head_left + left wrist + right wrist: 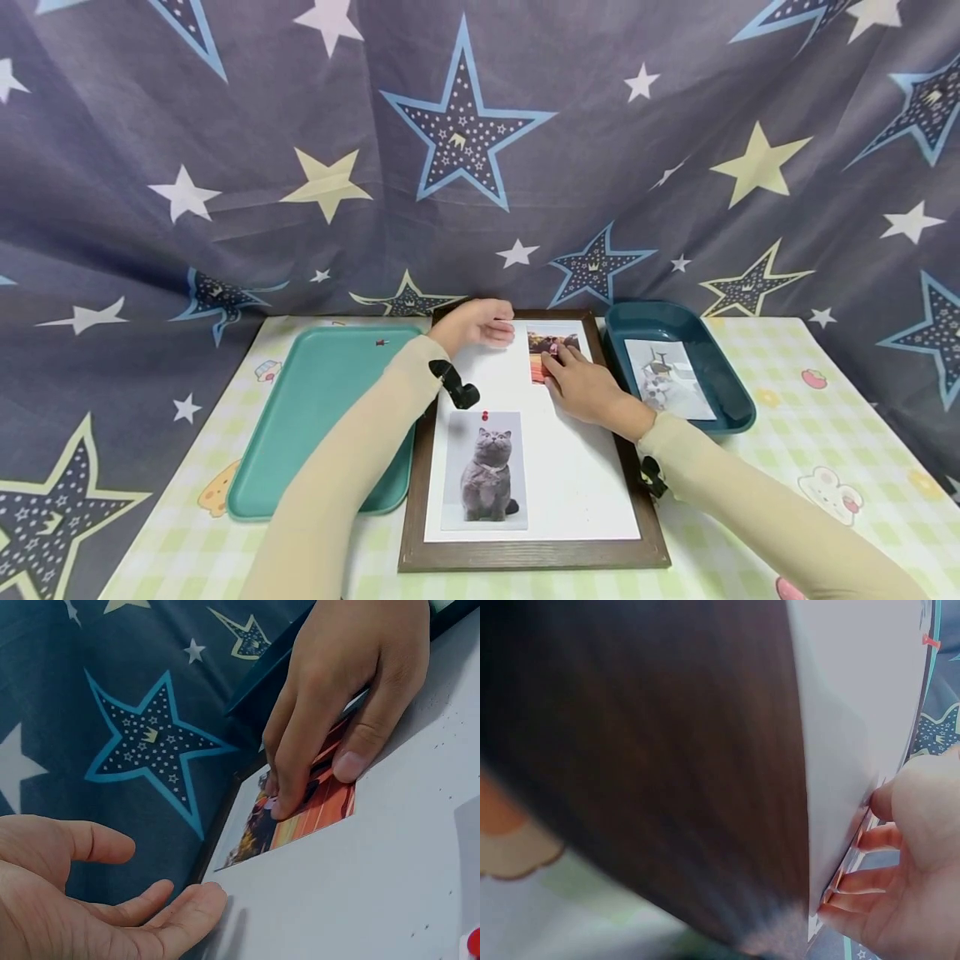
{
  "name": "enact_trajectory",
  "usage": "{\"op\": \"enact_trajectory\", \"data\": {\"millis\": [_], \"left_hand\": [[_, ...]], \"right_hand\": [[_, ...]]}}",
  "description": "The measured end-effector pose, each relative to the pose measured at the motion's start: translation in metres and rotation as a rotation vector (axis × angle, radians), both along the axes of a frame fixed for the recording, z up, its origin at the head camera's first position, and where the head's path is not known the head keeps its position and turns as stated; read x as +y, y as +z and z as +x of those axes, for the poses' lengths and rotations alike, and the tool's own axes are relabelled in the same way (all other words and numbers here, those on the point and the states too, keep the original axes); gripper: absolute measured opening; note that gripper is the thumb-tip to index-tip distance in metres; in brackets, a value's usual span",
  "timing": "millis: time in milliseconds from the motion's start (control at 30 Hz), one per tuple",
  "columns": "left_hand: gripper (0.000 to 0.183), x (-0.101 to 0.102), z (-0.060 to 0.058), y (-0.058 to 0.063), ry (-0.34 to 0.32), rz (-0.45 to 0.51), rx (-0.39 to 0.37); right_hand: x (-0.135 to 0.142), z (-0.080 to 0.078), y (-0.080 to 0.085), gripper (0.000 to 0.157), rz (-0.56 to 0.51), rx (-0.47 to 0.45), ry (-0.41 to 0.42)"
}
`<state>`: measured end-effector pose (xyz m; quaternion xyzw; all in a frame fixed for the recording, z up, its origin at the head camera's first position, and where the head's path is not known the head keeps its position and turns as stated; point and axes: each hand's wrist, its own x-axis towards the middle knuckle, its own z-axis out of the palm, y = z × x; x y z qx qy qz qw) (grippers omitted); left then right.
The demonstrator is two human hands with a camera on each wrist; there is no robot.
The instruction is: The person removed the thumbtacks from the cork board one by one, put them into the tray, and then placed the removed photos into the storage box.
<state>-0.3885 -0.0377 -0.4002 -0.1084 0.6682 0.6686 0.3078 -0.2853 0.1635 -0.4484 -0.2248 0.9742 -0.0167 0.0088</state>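
A white board (577, 483) with a brown wooden frame lies on the table. My right hand (588, 387) rests on a colourful photo (538, 367) at the board's upper right; in the left wrist view its fingertips (281, 810) and thumb touch the photo's face, covering part of it. My left hand (480, 323) hovers over the board's upper left with nothing in it, fingers and thumb apart in the left wrist view. Lower on the board, a photo of a grey cat (491, 475) is held by a red pushpin (485, 415) at its top edge.
Left of the board lies a green tray (315, 400) with a red pushpin (382, 342) near its far edge. At the right, a dark blue tray (723, 392) holds another photo (670, 379). A star-patterned curtain (525, 233) hangs right behind the table.
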Motion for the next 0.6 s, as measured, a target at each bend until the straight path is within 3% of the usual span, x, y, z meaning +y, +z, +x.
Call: {"op": "enact_trajectory", "data": {"millis": [267,600], "left_hand": [[0.055,0.009,0.005,-0.007,-0.003,0.047,-0.058],[0.055,0.016,0.006,-0.007,-0.012,0.083,-0.071]], "right_hand": [[-0.001,0.0,-0.001,0.05,-0.002,-0.004,0.0],[0.0,0.001,-0.001,0.05,0.014,0.017,0.012]]}}
